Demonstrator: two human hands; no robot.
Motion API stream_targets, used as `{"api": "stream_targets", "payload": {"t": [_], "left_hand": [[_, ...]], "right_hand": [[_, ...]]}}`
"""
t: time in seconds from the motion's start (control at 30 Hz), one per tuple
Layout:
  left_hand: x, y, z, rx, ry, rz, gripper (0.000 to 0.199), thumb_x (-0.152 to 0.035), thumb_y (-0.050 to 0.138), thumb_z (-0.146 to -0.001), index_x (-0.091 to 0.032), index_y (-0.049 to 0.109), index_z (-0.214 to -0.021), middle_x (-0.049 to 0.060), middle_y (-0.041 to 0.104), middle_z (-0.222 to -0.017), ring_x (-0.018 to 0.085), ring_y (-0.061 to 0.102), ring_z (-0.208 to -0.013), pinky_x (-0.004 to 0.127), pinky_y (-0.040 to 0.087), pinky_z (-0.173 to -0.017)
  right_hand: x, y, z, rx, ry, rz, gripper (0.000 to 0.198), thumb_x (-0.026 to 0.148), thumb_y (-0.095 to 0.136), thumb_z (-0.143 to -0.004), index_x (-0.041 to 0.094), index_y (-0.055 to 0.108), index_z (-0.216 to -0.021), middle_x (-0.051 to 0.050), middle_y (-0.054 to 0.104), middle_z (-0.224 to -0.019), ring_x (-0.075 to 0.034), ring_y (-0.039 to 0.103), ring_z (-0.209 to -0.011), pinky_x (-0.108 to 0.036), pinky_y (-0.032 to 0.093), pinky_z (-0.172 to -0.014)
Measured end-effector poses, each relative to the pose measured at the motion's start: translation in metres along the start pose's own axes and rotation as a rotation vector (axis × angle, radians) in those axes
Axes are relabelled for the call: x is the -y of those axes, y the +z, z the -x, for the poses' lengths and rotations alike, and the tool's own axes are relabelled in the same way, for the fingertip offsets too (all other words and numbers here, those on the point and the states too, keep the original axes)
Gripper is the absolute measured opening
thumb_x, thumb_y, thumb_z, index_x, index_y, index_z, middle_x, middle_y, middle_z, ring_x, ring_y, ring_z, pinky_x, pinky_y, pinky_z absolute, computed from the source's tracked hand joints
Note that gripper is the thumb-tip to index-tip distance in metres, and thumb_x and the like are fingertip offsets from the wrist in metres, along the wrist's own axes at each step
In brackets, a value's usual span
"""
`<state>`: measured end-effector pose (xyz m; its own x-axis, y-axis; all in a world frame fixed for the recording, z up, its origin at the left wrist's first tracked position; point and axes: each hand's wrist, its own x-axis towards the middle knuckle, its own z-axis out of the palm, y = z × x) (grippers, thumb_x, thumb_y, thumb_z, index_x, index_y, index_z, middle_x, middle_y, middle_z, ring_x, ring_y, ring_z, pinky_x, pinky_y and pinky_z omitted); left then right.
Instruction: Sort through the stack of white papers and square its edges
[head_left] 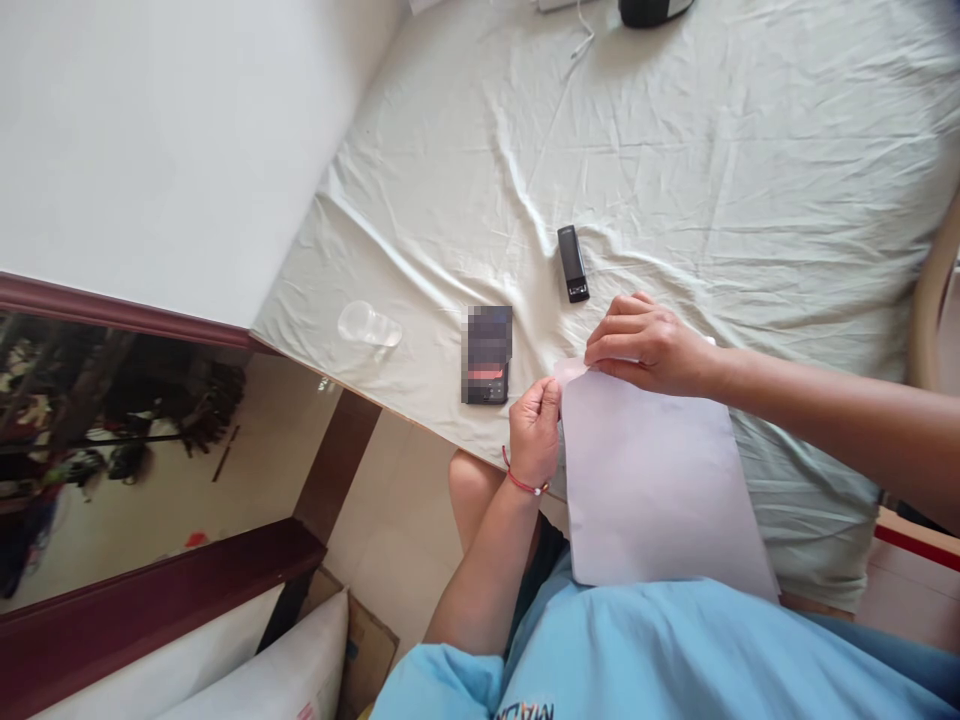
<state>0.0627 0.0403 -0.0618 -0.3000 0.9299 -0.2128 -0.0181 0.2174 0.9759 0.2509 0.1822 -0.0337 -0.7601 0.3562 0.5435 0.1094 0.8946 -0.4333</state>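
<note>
White paper [660, 490], apparently more than one sheet, lies at the table's near edge against my blue shirt. Its upper left corner is pinched between the thumb and curled fingers of my left hand [535, 428], which has a red string bracelet at the wrist. Reaching in from the right, my right hand [637, 342] is closed at the paper's top edge, close to that corner. The corner looks bent up between the two hands. A smartphone [487, 355] with a blurred screen rests left of my hands. Beyond them is a small black handheld device [574, 263].
A pale, wrinkled cloth [675, 180] covers the table. On its left part a clear cup [367, 325] appears to lie on its side. At the far edge are a white cable [582, 40] and a dark object [654, 10]. A curved chair part [930, 300] stands at right.
</note>
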Motion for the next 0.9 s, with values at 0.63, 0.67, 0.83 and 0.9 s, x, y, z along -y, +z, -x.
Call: {"api": "stream_targets", "payload": {"t": [0.63, 0.67, 0.83, 0.9], "left_hand": [[-0.023, 0.014, 0.008, -0.024, 0.087, -0.109, 0.043, -0.063, 0.058, -0.101, -0.021, 0.067, -0.096, 0.001, 0.06, -0.082, 0.017, 0.051, -0.077, 0.027, 0.043, -0.073], [-0.022, 0.015, 0.007, -0.043, 0.091, -0.099, 0.043, -0.064, 0.058, -0.101, -0.021, 0.066, -0.096, 0.001, 0.06, -0.083, 0.017, 0.052, -0.078, 0.027, 0.043, -0.074], [-0.016, 0.016, 0.005, -0.029, -0.006, 0.066, 0.047, -0.069, 0.062, -0.097, -0.023, 0.062, -0.106, 0.001, 0.062, -0.09, 0.016, 0.056, -0.079, 0.026, 0.047, -0.073], [-0.014, 0.015, 0.006, 0.011, -0.075, 0.123, 0.052, -0.071, 0.061, -0.097, -0.023, 0.062, -0.117, 0.003, 0.067, -0.097, 0.017, 0.062, -0.084, 0.027, 0.05, -0.076]], "right_hand": [[0.01, 0.0, 0.0, -0.055, 0.124, 0.073, 0.027, 0.031, 0.05, -0.109, 0.021, 0.074, -0.116, -0.009, 0.076, -0.113, -0.024, 0.058, -0.101, -0.04, 0.037, -0.09], [0.01, 0.001, 0.0, -0.027, 0.14, 0.109, 0.03, 0.032, 0.048, -0.11, 0.02, 0.074, -0.12, -0.01, 0.076, -0.113, -0.025, 0.057, -0.102, -0.041, 0.036, -0.091], [0.013, 0.006, 0.001, 0.197, 0.127, 0.133, 0.033, 0.025, 0.041, -0.111, 0.017, 0.072, -0.106, -0.008, 0.072, -0.085, -0.022, 0.053, -0.085, -0.038, 0.03, -0.083], [0.014, 0.007, 0.0, 0.213, 0.119, 0.125, 0.033, 0.023, 0.04, -0.111, 0.016, 0.071, -0.101, -0.007, 0.07, -0.082, -0.021, 0.052, -0.084, -0.037, 0.028, -0.081]]}}
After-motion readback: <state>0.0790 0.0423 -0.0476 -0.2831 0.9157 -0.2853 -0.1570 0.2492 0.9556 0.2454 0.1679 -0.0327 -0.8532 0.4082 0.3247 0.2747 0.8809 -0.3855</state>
